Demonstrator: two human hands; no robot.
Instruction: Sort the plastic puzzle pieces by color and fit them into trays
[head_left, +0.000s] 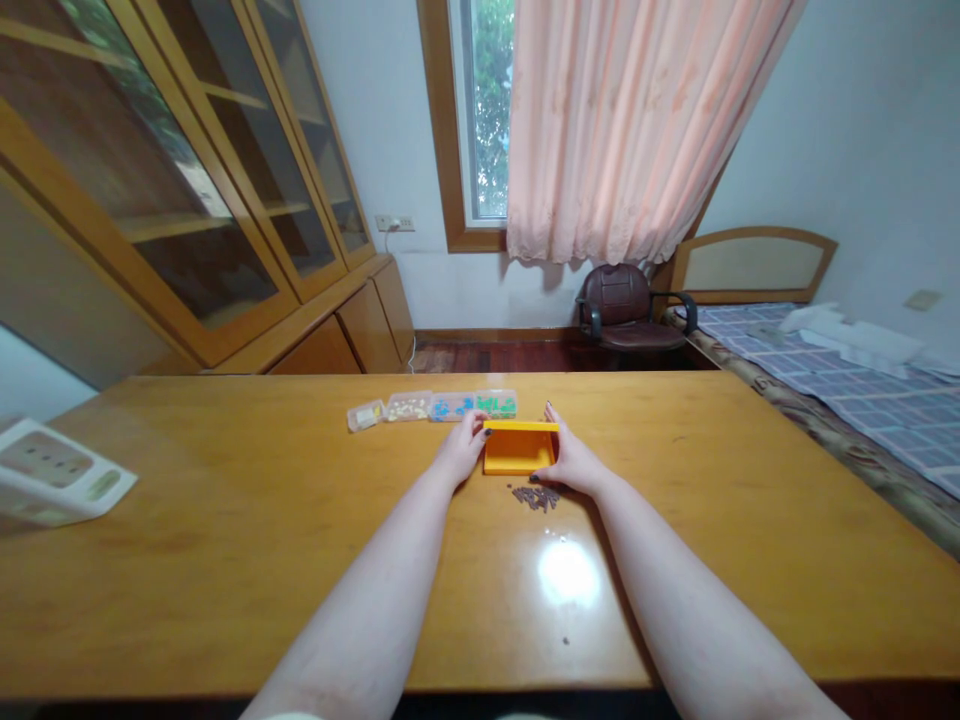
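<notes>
An orange plastic box (517,450) sits on the wooden table (225,520) in front of me, tilted up at its far edge. My left hand (461,452) grips its left side, fingers curled round the rim. My right hand (571,458) holds its right side with one finger raised along the far corner. A small heap of dark little pieces (535,496) lies on the table just in front of the box, by my right thumb.
Behind the box is a row of clear small cases (431,407) holding white, yellow, blue and green bits. A white packet (52,485) lies at the table's left edge. A cabinet, a chair (626,305) and a bed (862,390) stand beyond.
</notes>
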